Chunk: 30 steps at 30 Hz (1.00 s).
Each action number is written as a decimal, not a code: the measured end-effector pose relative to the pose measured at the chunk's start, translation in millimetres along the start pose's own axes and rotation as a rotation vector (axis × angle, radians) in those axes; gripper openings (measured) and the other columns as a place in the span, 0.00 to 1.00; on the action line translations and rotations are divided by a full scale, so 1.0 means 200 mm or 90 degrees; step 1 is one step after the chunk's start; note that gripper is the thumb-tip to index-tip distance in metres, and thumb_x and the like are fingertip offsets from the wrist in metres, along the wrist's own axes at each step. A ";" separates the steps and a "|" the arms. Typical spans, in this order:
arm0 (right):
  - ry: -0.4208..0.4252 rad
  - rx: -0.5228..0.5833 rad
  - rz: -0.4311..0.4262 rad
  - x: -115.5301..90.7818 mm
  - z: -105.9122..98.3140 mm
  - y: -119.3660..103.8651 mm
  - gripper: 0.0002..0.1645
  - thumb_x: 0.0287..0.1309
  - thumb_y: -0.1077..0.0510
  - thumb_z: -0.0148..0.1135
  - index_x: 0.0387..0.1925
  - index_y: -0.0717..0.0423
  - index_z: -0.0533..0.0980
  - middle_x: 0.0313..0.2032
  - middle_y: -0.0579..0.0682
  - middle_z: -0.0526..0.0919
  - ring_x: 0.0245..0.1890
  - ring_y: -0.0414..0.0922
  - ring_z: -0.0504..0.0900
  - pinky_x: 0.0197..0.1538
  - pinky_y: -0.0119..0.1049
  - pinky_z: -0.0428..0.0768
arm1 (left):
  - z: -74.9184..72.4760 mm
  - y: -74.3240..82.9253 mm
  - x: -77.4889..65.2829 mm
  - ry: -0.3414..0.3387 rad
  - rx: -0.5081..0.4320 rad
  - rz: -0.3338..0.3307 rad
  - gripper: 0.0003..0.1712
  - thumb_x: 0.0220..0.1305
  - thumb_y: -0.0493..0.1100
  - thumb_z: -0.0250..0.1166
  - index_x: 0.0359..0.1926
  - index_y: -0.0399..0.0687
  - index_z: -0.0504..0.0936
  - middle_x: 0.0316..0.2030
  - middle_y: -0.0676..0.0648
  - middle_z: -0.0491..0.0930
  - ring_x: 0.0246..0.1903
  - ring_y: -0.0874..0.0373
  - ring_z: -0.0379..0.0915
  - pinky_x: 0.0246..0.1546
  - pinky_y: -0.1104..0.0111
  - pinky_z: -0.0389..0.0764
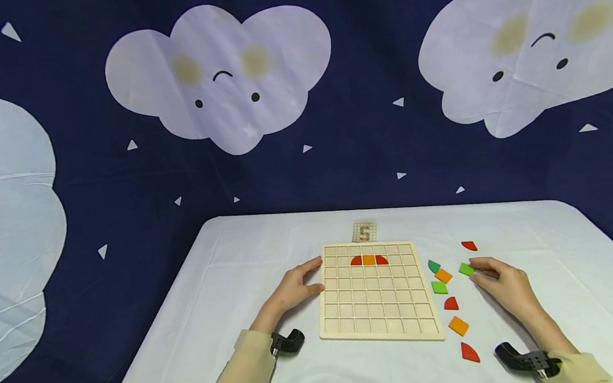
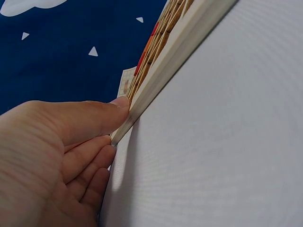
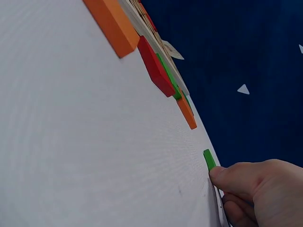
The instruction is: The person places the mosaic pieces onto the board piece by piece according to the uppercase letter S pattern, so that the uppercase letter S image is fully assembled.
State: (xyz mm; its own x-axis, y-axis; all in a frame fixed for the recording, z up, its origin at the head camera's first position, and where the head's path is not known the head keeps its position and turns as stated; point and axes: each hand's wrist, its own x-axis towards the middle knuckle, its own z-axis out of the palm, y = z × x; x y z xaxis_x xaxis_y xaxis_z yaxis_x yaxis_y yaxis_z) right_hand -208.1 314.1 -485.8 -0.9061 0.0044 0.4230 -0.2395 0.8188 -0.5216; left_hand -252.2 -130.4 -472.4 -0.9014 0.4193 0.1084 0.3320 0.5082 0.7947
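Note:
My left hand (image 1: 293, 288) rests against the left edge of a wooden grid board (image 1: 379, 338), its thumb and forefinger set apart along the rim. In the left wrist view the thumb (image 2: 97, 120) touches the board's side. On the board, an orange square tile (image 1: 368, 260) sits between two red quarter-round tiles (image 1: 356, 261) in an upper row. To the right of the board, my right hand (image 1: 509, 289) pinches a light green square tile (image 1: 466, 269) between thumb and fingertips. The right wrist view shows that green tile (image 3: 209, 160) at the thumb's tip, near the white tabletop.
Between board and right hand lie a dark green quarter-round tile (image 1: 434, 266), orange squares (image 1: 459, 326), another light green square (image 1: 439, 287) and red quarter-rounds (image 1: 469, 352). One more red tile (image 1: 469, 246) lies farther back. A small patterned card (image 1: 364, 232) touches the board's far edge.

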 end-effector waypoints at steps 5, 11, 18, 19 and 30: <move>-0.004 0.010 0.033 0.00 -0.04 -0.02 0.19 0.54 0.59 0.68 0.48 0.60 0.79 0.42 0.59 0.84 0.38 0.48 0.83 0.42 0.33 0.77 | 0.01 -0.01 0.00 -0.002 0.001 -0.011 0.38 0.57 0.38 0.68 0.68 0.39 0.63 0.64 0.43 0.66 0.65 0.50 0.57 0.65 0.58 0.59; 0.035 0.055 0.034 0.06 -0.15 -0.08 0.20 0.54 0.56 0.68 0.48 0.60 0.79 0.43 0.60 0.83 0.36 0.21 0.75 0.36 0.16 0.70 | 0.01 -0.01 0.00 0.002 0.003 -0.008 0.38 0.57 0.37 0.68 0.67 0.39 0.64 0.64 0.43 0.67 0.65 0.49 0.58 0.65 0.58 0.59; 0.052 0.114 0.029 0.14 -0.16 -0.02 0.22 0.53 0.51 0.69 0.51 0.49 0.80 0.41 0.36 0.84 0.36 0.20 0.76 0.37 0.13 0.71 | 0.01 0.01 0.00 0.006 0.000 -0.012 0.38 0.56 0.38 0.68 0.67 0.38 0.64 0.62 0.42 0.69 0.64 0.48 0.60 0.64 0.58 0.60; 0.045 0.123 0.028 0.15 -0.15 -0.01 0.23 0.53 0.50 0.69 0.52 0.47 0.79 0.41 0.33 0.83 0.37 0.21 0.77 0.37 0.13 0.71 | 0.01 0.01 0.00 0.007 0.003 -0.014 0.38 0.56 0.38 0.68 0.67 0.39 0.64 0.62 0.42 0.69 0.64 0.48 0.60 0.64 0.58 0.60; -0.013 0.162 -0.001 0.27 0.06 -0.18 0.25 0.56 0.44 0.65 0.56 0.41 0.76 0.48 0.43 0.82 0.46 0.38 0.79 0.45 0.28 0.79 | 0.01 0.00 0.00 0.005 0.006 -0.001 0.38 0.57 0.38 0.68 0.67 0.38 0.64 0.62 0.42 0.68 0.65 0.49 0.59 0.65 0.58 0.59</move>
State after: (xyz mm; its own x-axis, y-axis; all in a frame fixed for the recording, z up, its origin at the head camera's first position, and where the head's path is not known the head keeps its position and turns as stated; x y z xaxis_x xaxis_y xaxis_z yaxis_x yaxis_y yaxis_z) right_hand -251.9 277.4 -453.7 -0.9119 -0.0104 0.4103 -0.3188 0.6476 -0.6921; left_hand -252.4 -129.8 -473.6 -0.9042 0.4124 0.1113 0.3328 0.5166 0.7889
